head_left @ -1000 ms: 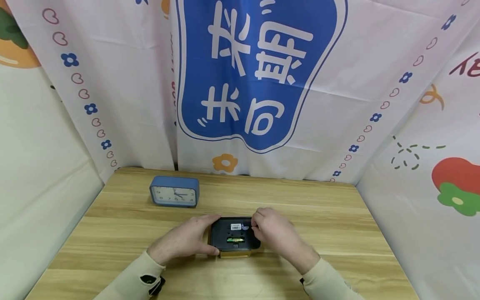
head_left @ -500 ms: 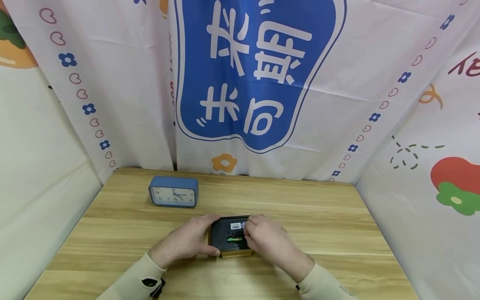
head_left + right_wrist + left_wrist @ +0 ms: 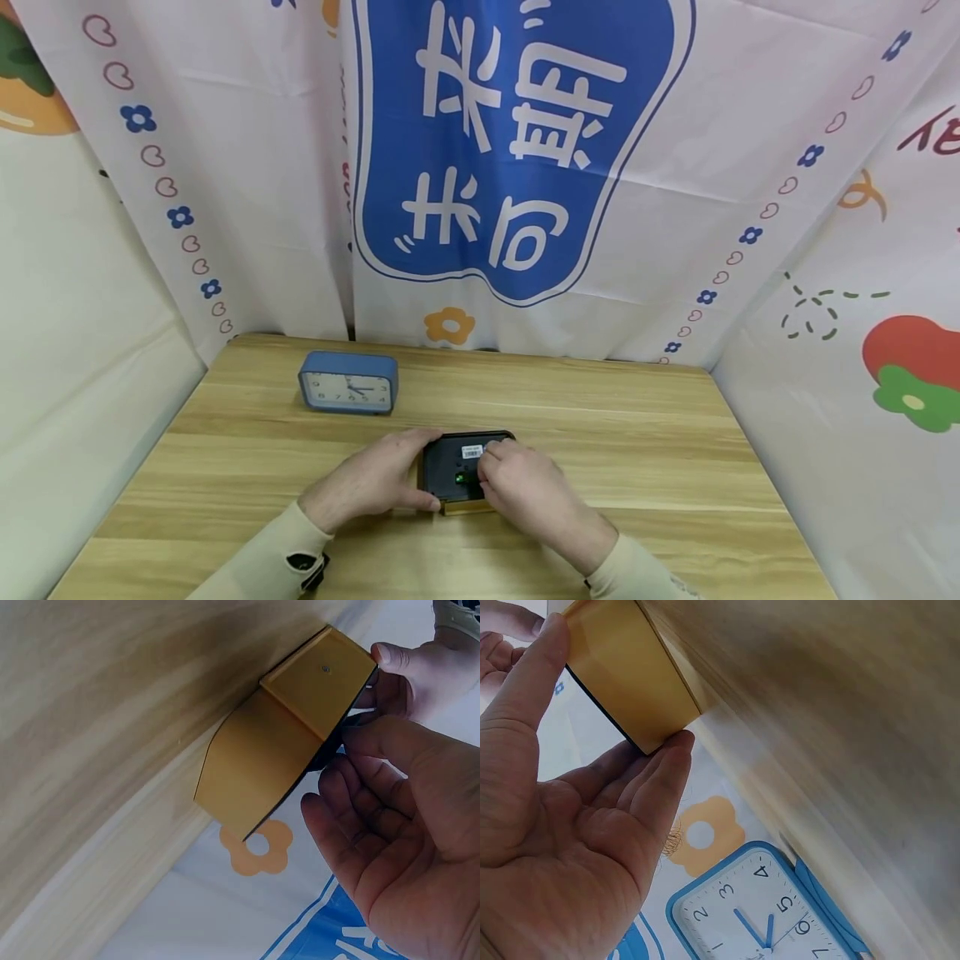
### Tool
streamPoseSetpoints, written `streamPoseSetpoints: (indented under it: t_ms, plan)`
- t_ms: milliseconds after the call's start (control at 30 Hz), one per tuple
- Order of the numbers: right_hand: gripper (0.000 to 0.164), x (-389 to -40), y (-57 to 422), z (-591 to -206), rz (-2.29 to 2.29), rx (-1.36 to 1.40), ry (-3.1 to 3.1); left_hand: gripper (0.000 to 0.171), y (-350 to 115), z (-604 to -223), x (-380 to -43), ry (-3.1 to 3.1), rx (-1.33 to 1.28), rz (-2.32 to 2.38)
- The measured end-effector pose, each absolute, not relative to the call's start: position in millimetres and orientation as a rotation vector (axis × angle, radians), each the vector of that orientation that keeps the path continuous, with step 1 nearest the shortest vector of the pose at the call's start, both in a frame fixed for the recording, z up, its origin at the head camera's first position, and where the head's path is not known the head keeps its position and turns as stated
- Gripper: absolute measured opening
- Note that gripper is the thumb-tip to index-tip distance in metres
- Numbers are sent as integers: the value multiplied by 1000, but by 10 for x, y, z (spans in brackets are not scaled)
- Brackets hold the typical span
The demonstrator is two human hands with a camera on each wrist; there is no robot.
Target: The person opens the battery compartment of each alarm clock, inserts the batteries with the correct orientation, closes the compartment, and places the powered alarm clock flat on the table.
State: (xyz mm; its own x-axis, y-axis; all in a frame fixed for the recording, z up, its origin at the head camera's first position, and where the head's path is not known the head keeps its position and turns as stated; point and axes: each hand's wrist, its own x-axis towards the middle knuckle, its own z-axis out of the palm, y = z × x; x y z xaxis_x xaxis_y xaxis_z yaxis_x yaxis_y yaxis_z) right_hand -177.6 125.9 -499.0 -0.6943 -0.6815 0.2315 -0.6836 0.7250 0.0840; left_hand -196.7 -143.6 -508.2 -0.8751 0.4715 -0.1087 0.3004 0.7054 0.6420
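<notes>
A gold-cased clock (image 3: 442, 472) lies with its black back facing up on the wooden table. A barcode label and the green end of a battery (image 3: 460, 478) show on that back. My left hand (image 3: 375, 479) grips the clock's left end, thumb on the near side and fingers on the far side. Over the battery slot, my right hand (image 3: 525, 487) has thumb and fingers pinched together. In the right wrist view, a small black battery cover (image 3: 324, 759) shows between its thumb and fingertips, mostly hidden. The gold case (image 3: 262, 757) is seen there from the side.
A blue alarm clock (image 3: 348, 383) stands upright at the back left of the wooden table (image 3: 637, 450). Behind the table hangs a white printed curtain (image 3: 300, 208), with pale printed sheets on both sides.
My right hand has moved left and slightly nearer, from the clock's right edge to over the battery slot, covering most of the battery. The left hand keeps its grip.
</notes>
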Motion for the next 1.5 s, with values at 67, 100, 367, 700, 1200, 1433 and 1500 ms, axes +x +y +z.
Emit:
streamPoseSetpoints:
  t_ms: [67,100,367,700,1200,1433,1500]
  plan:
    - [16,-1766,1243,-5007,-5,1076,-2675,108,-1433,-5076,-1965,2648,619,925]
    - [15,-1762,1235,-5015,-14,1074,-2669,108,-1432,-5073,-1964,2647,621,924]
    - [8,-1738,1191,-5054,-46,1064,-2623,107,-1426,-5050,-1966,2647,638,918]
    - [8,-1727,1146,-5070,-66,1042,-2596,106,-1430,-5042,-1969,2650,634,912]
    - [7,-1708,1132,-5054,-79,1056,-2625,107,-1440,-5054,-1962,2658,658,899]
    - [10,-1706,1130,-5064,-77,1042,-2622,107,-1434,-5055,-1961,2663,658,891]
    - [10,-1710,1127,-5071,-76,1035,-2628,107,-1432,-5053,-1961,2662,650,892]
